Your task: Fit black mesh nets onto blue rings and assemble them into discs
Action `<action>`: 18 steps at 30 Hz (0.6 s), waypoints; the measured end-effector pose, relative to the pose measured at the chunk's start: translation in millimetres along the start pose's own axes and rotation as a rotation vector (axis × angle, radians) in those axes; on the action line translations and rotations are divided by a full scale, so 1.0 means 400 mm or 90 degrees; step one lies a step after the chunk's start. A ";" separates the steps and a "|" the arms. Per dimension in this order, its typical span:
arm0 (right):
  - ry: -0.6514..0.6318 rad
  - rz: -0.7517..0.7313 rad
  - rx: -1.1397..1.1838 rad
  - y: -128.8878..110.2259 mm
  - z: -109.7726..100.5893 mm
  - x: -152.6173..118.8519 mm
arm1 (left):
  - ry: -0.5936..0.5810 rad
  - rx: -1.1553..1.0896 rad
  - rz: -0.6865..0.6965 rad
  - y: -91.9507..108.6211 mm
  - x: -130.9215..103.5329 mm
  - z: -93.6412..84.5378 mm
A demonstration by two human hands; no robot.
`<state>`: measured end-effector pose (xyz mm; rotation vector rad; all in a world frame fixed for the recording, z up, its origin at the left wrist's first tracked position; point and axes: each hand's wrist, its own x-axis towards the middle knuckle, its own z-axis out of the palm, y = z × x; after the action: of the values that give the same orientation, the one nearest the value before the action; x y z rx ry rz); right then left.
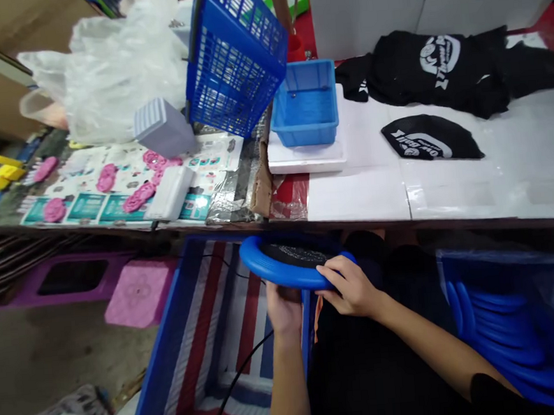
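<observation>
Just below the table's front edge I hold a blue-rimmed disc, a round blue ring with a black fabric centre carrying faint print. It is tilted, its top facing up. My left hand grips it from below, the fingers mostly hidden under the rim. On the right side of the rim, my right hand is closed with the thumb and fingers around the edge. On the table, a folded black printed fabric piece lies in front of a pile of similar black fabric pieces.
A blue bin at right holds several blue rings. Left of my legs stands a blue-framed crate with a striped lining and a black cable. A small blue tray, a blue basket and pink items are on the table.
</observation>
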<state>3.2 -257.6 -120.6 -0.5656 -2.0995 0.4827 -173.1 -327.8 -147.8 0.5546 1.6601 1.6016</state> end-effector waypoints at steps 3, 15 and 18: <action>-0.065 -0.029 0.033 0.005 0.109 -0.038 | 0.062 -0.063 -0.003 0.074 -0.015 -0.047; -0.409 0.020 0.077 0.063 0.066 -0.081 | 0.037 0.545 -0.127 -0.227 0.144 -0.256; -0.228 0.157 0.032 0.120 -0.068 -0.134 | -0.083 0.524 -0.106 -0.288 0.157 -0.230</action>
<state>63.4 -244.7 -166.7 -0.7594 -2.3567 0.8262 -260.3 -354.7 -279.4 0.8681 2.1649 0.6919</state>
